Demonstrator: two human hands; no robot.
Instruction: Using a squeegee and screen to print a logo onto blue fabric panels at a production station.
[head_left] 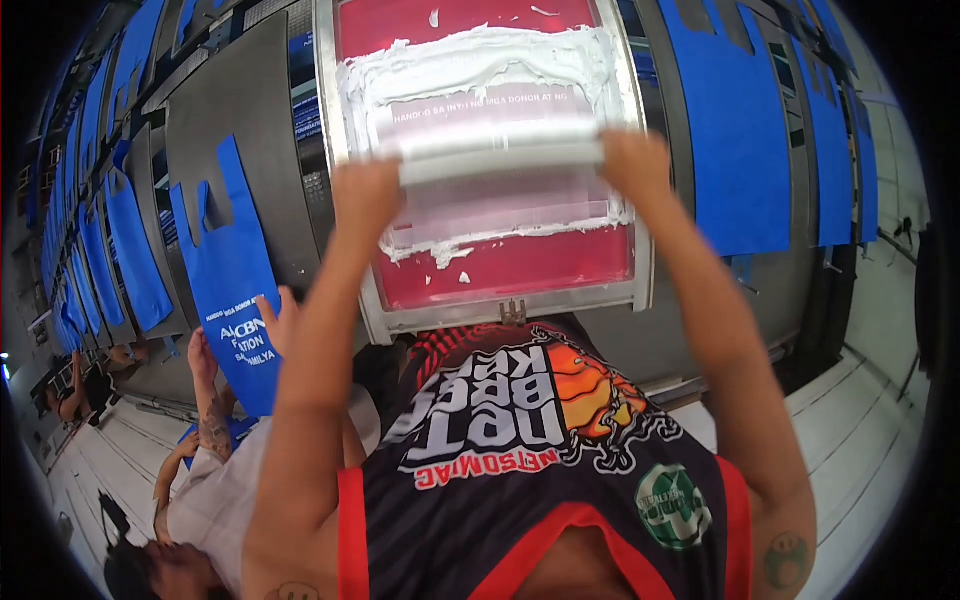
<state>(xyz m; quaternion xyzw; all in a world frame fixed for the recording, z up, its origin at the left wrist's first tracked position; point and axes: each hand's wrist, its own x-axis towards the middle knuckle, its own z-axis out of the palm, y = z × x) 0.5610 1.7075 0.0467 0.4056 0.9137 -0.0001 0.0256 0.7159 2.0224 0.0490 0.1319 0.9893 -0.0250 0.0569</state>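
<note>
A silver-framed printing screen (645,270) with red mesh (520,283) lies in front of me. Across its middle spans a long pale squeegee (500,160), blurred by motion. My left hand (367,198) is closed around its left end, and my right hand (635,165) grips the right end. Thick white ink (470,65) is heaped in a band beyond the squeegee and smeared along the sides of the mesh. A thinner ragged line of ink runs on the near side. The middle of the mesh looks pale pink with faint lettering. A metal clip (513,312) sits on the frame's near edge.
Blue bag-shaped fabric pieces (735,130) lie on grey boards along both sides. At the left, a co-worker's hands (280,318) hold a printed blue bag (235,290) close to my left arm. Pale floor (870,440) shows at the lower right.
</note>
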